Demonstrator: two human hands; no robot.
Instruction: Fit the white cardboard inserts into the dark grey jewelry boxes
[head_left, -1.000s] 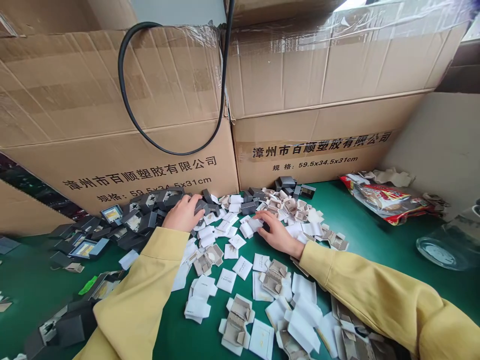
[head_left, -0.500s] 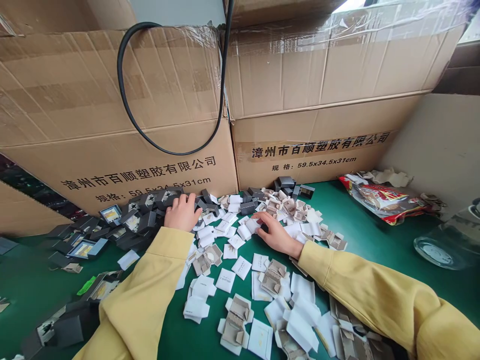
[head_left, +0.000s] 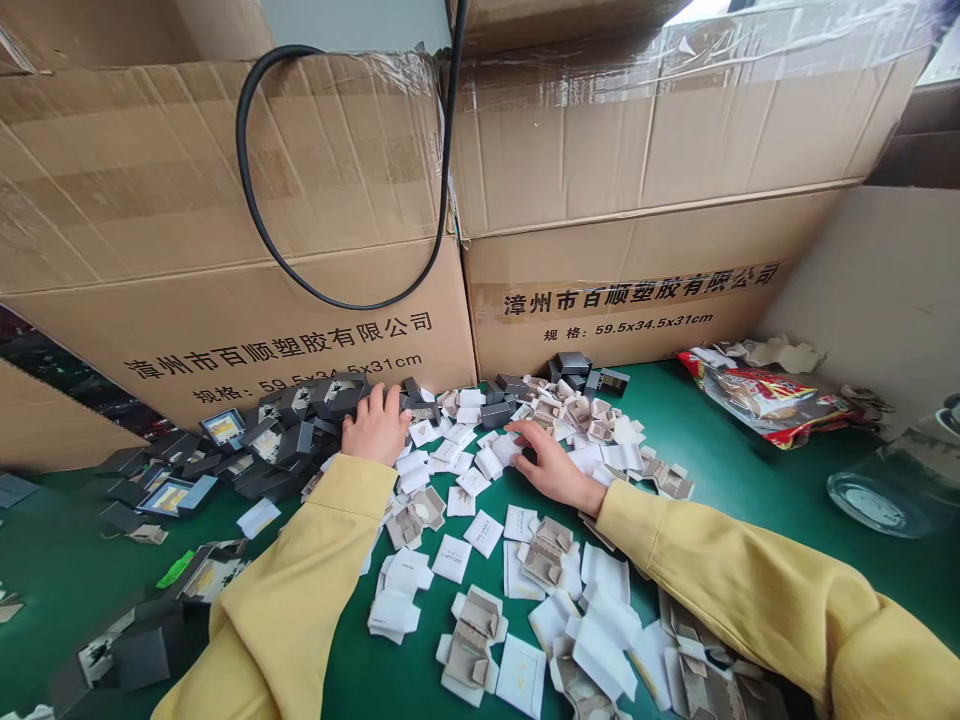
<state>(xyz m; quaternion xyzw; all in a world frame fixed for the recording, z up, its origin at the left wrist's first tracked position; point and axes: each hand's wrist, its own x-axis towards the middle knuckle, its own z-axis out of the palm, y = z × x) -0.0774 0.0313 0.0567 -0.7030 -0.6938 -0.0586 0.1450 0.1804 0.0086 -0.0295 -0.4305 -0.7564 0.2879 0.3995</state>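
My left hand (head_left: pixel 377 427) lies palm down at the back of the pile, fingers stretched forward and a little apart. Beside its fingertips are small dark grey boxes (head_left: pixel 422 412), and what is under the palm is hidden. To the right, my right hand (head_left: pixel 551 465) rests among small folded white card pieces (head_left: pixel 489 463). Its index finger and thumb are apart, the fingertips touching or just over a white piece; no grip on it shows. In front of both hands lie white cards with printing (head_left: pixel 452 558) and unfolded grey-brown card inserts (head_left: pixel 472 645).
Large cardboard cartons (head_left: pixel 600 240) wall off the back of the green table (head_left: pixel 405 675). A black cable (head_left: pixel 247 180) hangs in a loop before them. Dark boxes (head_left: pixel 277 445) are heaped at left. On the right are a red snack bag (head_left: pixel 772 395) and a clear container (head_left: pixel 874 500).
My left hand has shifted slightly to the right, its fingers spreading a little more along the dark boxes. My right hand has hardly moved.
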